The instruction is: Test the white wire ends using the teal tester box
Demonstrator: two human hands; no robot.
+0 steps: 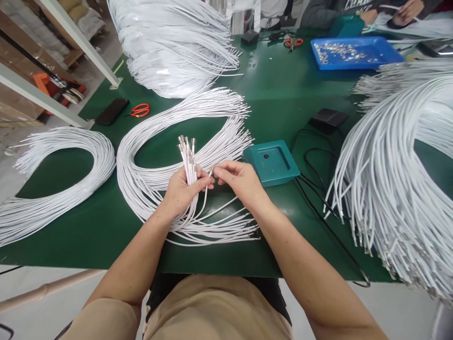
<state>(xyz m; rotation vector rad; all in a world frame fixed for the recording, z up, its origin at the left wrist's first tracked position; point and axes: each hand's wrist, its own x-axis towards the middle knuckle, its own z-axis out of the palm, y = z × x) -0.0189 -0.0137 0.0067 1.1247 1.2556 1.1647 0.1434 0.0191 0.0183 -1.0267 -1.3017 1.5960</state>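
Observation:
A small bunch of white wires (pixel 190 172) with metal terminals at the upper ends stands in my left hand (pixel 183 190), whose fingers are wrapped round it. Between my left thumb and forefinger passes a single white wire (pixel 206 192). My right hand (pixel 239 180) pinches the tip of this wire, where a small metal end shows. Loose wire ends (pixel 230 231) fan out to the right below my hands. Behind them, a large coil of white wires (pixel 141 141) lies on the green table (pixel 219 259). Close to my right hand sits a teal box-shaped device (pixel 274 163) with a shallow recess.
White wire coils lie at the left (pixel 85 174), back (pixel 173 42) and right (pixel 385 174). Black cables (pixel 314 208) run from the teal device. Red-handled scissors (pixel 140 110), a phone (pixel 112 111) and a blue tray (pixel 357 53) of small metal parts are farther back. A co-worker's hands (pixel 406 12) are at upper right.

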